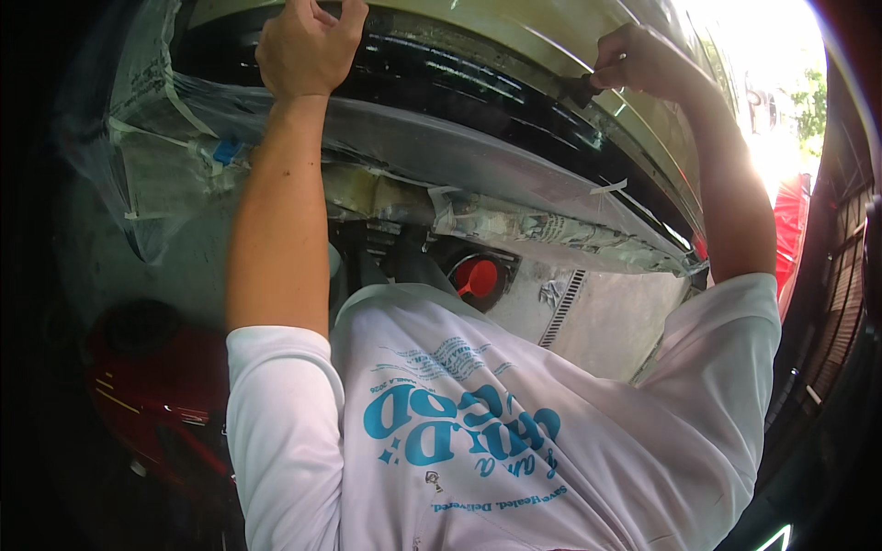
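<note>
In front of me is a car body panel (514, 46), olive-gold above with a glossy black band (441, 78) below it. My left hand (310, 46) is at the top edge over the panel, its fingers curled in a pinch and partly cut off by the picture edge. Whatever it may hold is hidden. Farther right, my right hand (638, 62) grips a small dark flat tool (581, 89), which lies against the border between the gold paint and the black band. Its exact kind cannot be made out.
Clear plastic sheeting (395, 124) and printed paper masking (524, 225) hang below the panel, with blue tape (227, 151) at left. A red dipper (478, 276) rests over a dark round container near my legs. A floor drain grate (562, 308) lies right. A red car (165, 395) stands lower left.
</note>
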Demonstrator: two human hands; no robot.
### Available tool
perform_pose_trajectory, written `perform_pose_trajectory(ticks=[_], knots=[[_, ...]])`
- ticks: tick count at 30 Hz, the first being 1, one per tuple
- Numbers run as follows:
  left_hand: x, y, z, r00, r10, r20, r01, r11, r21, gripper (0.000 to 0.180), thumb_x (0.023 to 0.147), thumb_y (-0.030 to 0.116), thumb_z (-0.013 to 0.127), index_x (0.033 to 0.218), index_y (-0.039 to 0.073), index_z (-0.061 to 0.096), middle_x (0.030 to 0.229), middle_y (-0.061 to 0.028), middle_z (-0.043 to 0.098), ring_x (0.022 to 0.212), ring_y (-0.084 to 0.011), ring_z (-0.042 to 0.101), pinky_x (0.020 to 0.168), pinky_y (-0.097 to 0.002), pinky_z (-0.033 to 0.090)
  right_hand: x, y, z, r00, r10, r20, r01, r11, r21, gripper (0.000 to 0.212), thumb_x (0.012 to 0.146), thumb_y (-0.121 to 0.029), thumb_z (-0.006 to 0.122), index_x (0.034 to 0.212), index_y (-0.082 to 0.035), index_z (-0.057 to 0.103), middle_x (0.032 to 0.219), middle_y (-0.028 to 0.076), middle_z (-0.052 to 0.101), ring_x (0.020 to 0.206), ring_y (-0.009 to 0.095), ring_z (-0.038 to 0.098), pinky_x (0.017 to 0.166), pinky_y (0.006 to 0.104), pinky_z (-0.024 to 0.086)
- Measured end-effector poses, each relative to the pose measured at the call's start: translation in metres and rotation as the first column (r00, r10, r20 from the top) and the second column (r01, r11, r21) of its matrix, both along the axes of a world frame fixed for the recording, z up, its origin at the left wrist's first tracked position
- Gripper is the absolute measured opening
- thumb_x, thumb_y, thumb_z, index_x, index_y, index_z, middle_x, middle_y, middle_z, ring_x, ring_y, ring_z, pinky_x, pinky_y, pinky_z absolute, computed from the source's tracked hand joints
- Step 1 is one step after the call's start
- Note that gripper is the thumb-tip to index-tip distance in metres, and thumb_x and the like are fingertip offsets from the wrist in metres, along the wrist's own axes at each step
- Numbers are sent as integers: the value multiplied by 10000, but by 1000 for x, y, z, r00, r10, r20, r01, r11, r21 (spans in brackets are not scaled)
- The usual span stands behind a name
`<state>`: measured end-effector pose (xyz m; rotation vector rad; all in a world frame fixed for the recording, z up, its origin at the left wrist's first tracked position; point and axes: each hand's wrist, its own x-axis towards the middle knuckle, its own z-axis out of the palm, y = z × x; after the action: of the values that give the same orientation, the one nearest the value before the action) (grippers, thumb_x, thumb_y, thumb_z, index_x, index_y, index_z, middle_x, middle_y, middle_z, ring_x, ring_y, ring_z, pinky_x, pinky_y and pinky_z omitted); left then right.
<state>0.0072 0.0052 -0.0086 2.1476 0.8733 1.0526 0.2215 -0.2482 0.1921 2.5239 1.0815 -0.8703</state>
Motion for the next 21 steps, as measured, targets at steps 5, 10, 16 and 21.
perform_pose_trajectory(ticks=[5,10,16,21], knots=[[-1,5,-8,999,23,-45,-24,1000,-17,497,868,460,748,1273,177,693,706,43,669,728,-244,715,720,-435,557,-43,-58,6,933,167,319,-237,952,193,173,880,-202,796,964,-56,757,910,142,754,865,361,733,788,461,575],[2,3,-7,996,46,-80,-49,998,-45,508,864,476,743,1276,184,693,716,29,680,742,-241,723,721,-433,556,-63,-94,-8,907,24,419,-169,934,313,152,886,-192,792,978,-72,768,945,102,745,835,345,722,767,439,570],[3,2,-8,998,33,-48,-35,998,-44,506,861,482,744,1264,180,701,713,30,678,742,-246,722,721,-429,554,-67,-90,-20,890,37,454,-204,923,325,153,890,-204,795,976,-80,772,927,90,736,811,327,717,735,434,566],[-2,3,-9,999,32,-40,-34,998,-55,509,858,490,745,1261,181,705,716,30,679,740,-254,717,730,-435,555,-68,-75,-18,856,151,494,-297,926,232,165,893,-217,794,945,-65,760,917,105,733,790,328,714,729,440,562]])
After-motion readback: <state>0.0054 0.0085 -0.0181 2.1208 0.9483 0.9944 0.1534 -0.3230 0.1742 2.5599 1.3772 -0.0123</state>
